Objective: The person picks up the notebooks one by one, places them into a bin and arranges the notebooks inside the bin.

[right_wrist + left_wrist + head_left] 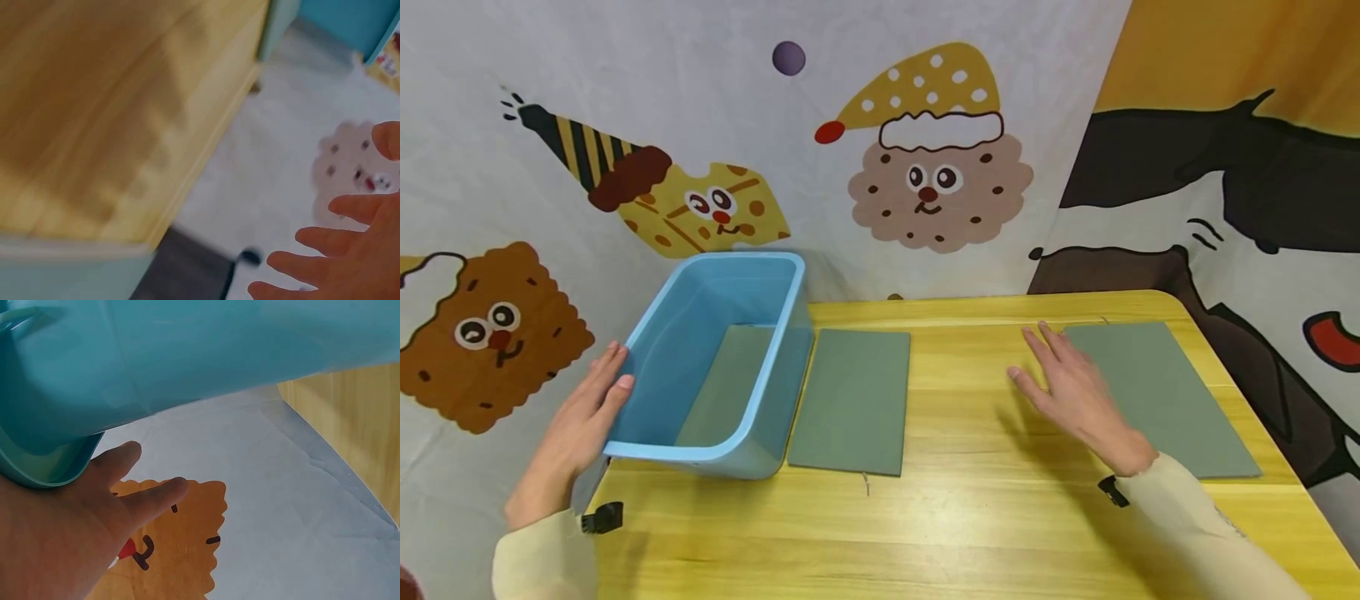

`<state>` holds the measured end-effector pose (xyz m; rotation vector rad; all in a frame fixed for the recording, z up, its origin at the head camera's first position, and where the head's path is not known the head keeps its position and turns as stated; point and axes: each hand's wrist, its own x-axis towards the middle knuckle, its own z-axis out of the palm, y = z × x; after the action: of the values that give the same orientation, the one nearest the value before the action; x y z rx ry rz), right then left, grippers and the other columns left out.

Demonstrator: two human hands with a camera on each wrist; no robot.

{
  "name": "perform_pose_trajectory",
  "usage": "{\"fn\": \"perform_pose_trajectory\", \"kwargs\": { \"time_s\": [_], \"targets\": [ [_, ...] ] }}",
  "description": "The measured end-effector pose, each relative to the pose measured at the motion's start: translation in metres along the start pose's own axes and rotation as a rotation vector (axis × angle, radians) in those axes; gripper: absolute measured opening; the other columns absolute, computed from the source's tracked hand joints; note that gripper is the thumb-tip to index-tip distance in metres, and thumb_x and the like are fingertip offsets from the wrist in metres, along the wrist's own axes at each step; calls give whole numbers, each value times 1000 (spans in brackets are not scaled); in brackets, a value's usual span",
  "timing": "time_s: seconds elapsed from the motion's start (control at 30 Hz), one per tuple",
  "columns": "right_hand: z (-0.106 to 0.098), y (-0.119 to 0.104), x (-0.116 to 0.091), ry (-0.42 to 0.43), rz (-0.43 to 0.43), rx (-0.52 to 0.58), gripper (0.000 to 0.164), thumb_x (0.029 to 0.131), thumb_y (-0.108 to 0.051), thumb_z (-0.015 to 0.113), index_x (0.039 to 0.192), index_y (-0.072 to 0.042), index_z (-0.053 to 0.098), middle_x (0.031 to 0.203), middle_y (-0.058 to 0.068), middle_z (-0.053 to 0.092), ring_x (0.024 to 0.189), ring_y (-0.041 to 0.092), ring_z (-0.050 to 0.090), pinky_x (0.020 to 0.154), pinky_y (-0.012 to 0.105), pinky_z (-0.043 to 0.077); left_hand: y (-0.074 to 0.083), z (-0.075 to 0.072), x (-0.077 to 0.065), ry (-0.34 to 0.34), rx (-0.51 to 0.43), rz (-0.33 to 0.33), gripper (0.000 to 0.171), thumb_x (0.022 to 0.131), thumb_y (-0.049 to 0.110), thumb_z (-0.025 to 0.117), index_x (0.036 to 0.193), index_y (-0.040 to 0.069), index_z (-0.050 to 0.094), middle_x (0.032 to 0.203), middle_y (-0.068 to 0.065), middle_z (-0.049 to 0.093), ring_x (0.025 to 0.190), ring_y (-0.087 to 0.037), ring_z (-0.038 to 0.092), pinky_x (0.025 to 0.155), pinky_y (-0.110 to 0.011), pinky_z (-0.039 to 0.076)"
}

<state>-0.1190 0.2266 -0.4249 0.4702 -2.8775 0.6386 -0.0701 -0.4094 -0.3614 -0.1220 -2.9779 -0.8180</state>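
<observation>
Bin: a light-blue plastic bin (722,358) is seen at the counter's left edge, tipped so that its opening faces up and toward the person; its near-left corner appears to overhang the edge. Through the opening a green sheet is visible, though whether it lies inside or under the bin cannot be told.

Left hand: the left hand (583,421) is laid against the bin's outer left wall, fingers (150,500) straight and relaxed, nothing gripped; in the left wrist view the palm sits just below the bin's rim.

Right hand: the right hand (1075,392) is held flat over the counter (985,517), fingers spread wide and holding nothing, its fingertips at the left edge of the right mat.

Mats: one green mat (853,400) lies just beside the bin toward the counter's middle; a second green mat (1157,396) lies near the right edge.

Step in hand: the bin is judged to be steadied or positioned by the left hand while the right hand is free.

Next move: a firmer hold on the bin's wall would be called for, so that it is not tipped off the left edge.
</observation>
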Motion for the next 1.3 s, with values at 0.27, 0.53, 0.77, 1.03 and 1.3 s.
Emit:
{"fn": "perform_pose_trajectory", "kwargs": {
  "time_s": [0.27, 0.53, 0.77, 1.03, 1.3],
  "targets": [
    [-18, 66, -27, -22, 121, -5, 73, 107, -45, 53, 160, 1, 33, 158, 39, 29, 137, 63, 34, 99, 80, 32, -3, 1, 2, -7, -5, -13, 61, 114, 34, 29, 168, 15, 7, 173, -14, -1, 156, -45, -9, 115, -78, -5],
    [-31, 133, -54, -121, 297, -46, 82, 107, -52, 48, 160, 6, 24, 156, 46, 20, 136, 68, 26, 98, 81, 28, -3, 3, 4, -16, -25, -9, 61, 114, 34, 29, 168, 16, 6, 173, -14, -1, 156, -45, -8, 115, -77, -6],
    [-44, 173, -71, -272, 482, -69, 99, 104, -66, 40, 160, 10, 11, 149, 54, 14, 127, 74, 26, 89, 85, 30, -4, 1, 3, -9, -23, -5, 61, 114, 33, 29, 167, 14, 7, 173, -14, -1, 156, -46, -9, 114, -78, -6],
    [-53, 190, -81, -380, 633, -92, 121, 93, -81, 43, 156, 15, 5, 131, 54, 27, 106, 69, 43, 76, 78, 42, -3, 1, 2, -27, -11, -23, 61, 114, 34, 28, 168, 15, 5, 173, -15, -3, 156, -47, -10, 113, -79, -7],
    [-57, 197, -73, -442, 642, -54, 130, 90, -79, 54, 149, 24, 0, 123, 59, 23, 103, 67, 42, 80, 78, 42, -4, 1, 2, -25, -10, -25, 61, 114, 34, 29, 168, 16, 6, 173, -14, -2, 156, -46, -9, 113, -79, -7]
  ]
}}
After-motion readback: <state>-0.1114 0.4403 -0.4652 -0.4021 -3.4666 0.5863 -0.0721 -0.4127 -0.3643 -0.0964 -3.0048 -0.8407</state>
